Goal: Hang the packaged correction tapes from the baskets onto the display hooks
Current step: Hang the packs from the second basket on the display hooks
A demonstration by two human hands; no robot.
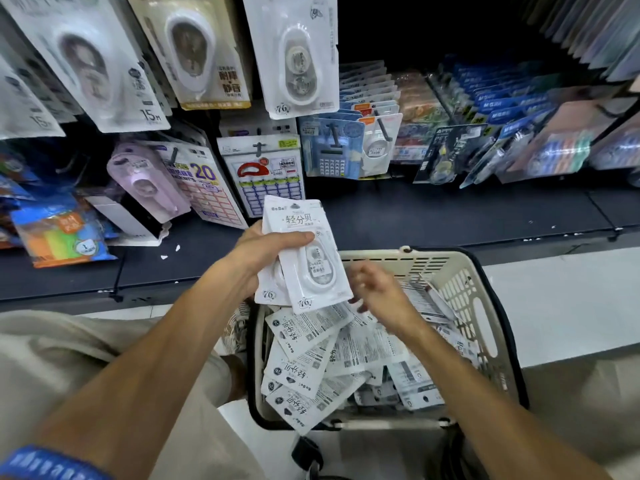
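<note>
Left hand (266, 252) grips a small stack of packaged correction tapes (301, 251), thumb across the front, just above the basket's (485, 299) far-left corner. At least two packs in the stack, fanned out, lower edges not aligned.

Right hand (377, 289) hovers over the basket, right beside the stack, fingers loosely curled, holding nothing as far as I can see. It's motion-blurred, so finger detail is unclear.

Rest of the tapes lie loose in the basket (322, 362), mostly back side up, overlapping.

Risks from here:
- Stack is fanned, so the hang holes likely don't line up. Pushing the lot onto a hook at once could snag or tear a card.
- Thumb-only clamp on slick plastic: the front pack could slide out and drop back into the basket.
- The matching pack (298, 57) hangs well above the basket among lookalike white packs (201, 53). Wrong-hook mixups are easy.
- Loose pile is flipped, so each pack needs turning before hanging.
</note>
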